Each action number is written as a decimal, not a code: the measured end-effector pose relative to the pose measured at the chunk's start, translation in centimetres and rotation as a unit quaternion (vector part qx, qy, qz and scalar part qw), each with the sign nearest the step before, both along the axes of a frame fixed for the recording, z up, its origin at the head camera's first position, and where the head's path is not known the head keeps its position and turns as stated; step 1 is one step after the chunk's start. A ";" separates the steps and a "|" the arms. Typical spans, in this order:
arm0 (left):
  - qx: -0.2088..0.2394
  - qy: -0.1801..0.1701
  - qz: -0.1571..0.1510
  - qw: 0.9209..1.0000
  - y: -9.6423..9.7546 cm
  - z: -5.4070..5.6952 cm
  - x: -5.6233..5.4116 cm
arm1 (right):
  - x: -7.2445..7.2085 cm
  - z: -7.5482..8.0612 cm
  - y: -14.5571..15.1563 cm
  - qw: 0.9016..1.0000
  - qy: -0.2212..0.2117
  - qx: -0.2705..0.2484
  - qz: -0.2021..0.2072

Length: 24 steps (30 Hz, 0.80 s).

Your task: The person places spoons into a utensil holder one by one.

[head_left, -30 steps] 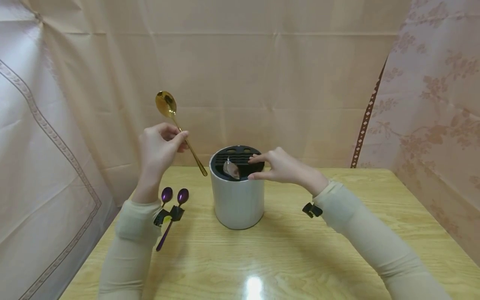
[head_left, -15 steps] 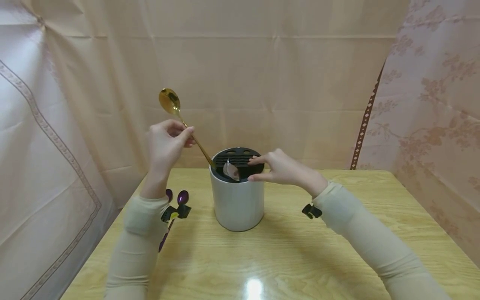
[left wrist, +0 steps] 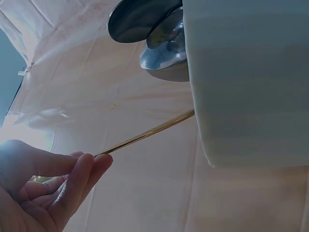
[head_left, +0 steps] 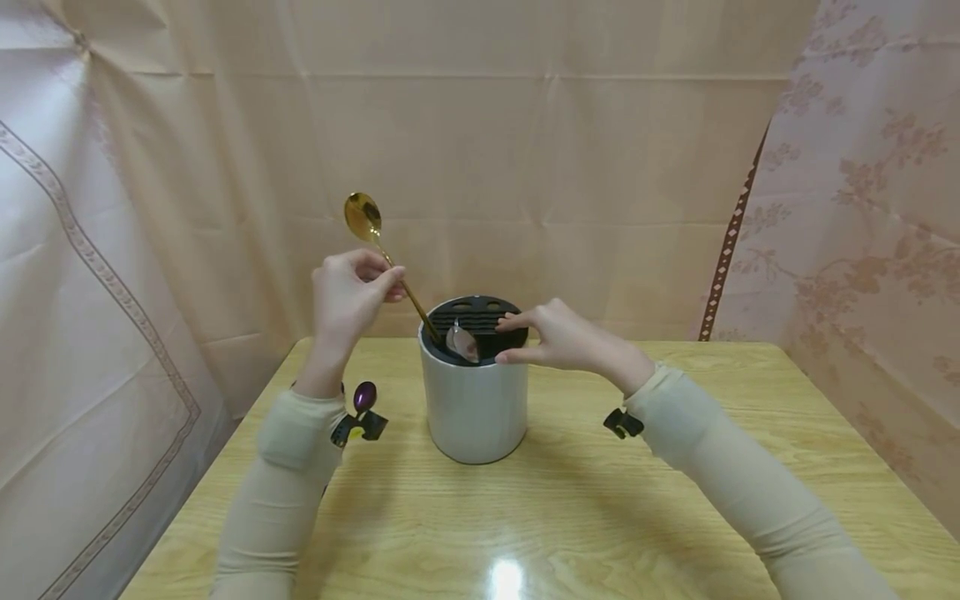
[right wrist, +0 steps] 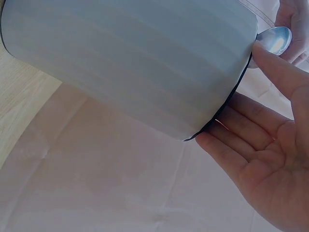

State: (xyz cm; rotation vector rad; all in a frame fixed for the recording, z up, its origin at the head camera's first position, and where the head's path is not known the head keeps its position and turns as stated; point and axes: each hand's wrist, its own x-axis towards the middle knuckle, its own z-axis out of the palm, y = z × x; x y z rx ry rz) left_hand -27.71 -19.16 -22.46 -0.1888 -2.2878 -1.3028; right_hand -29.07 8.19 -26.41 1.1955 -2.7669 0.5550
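Observation:
My left hand (head_left: 348, 292) pinches a gold spoon (head_left: 363, 217) by its handle between thumb and fingertips. The bowl points up and left, while the handle's lower end dips past the left rim of a white round utensil holder (head_left: 476, 417) with a black slotted lid. Silver spoons (left wrist: 166, 53) stand in the holder, bowls up; from the head, one silver bowl (head_left: 462, 342) shows in the front opening. On the holder's right, my right hand (head_left: 562, 337) rests at the rim with fingers extended and thumb apart, as the right wrist view's fingers (right wrist: 258, 113) show too.
A purple spoon (head_left: 365, 396) lies on the wooden table (head_left: 600, 517), left of the holder. My left forearm covers most of a second purple spoon. A beige cloth (head_left: 450, 150) hangs behind the table, with patterned cloths at both sides.
My left hand has moved right with the gold spoon, bringing the handle's end from outside the holder into its left side. The right hand stays at the rim.

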 end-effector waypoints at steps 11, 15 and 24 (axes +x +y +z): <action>-0.056 -0.007 0.023 0.998 0.0 -0.6 0.0 | 0.0 0.0 0.1 1.000 -0.001 0.002 -0.001; -0.062 -0.009 0.026 0.998 -0.1 -0.6 0.1 | 0.0 0.0 0.1 1.000 0.000 -0.001 0.001; -0.086 -0.033 0.015 0.996 -0.1 -1.0 -0.1 | -0.2 -0.1 0.1 1.000 -0.002 0.000 -0.001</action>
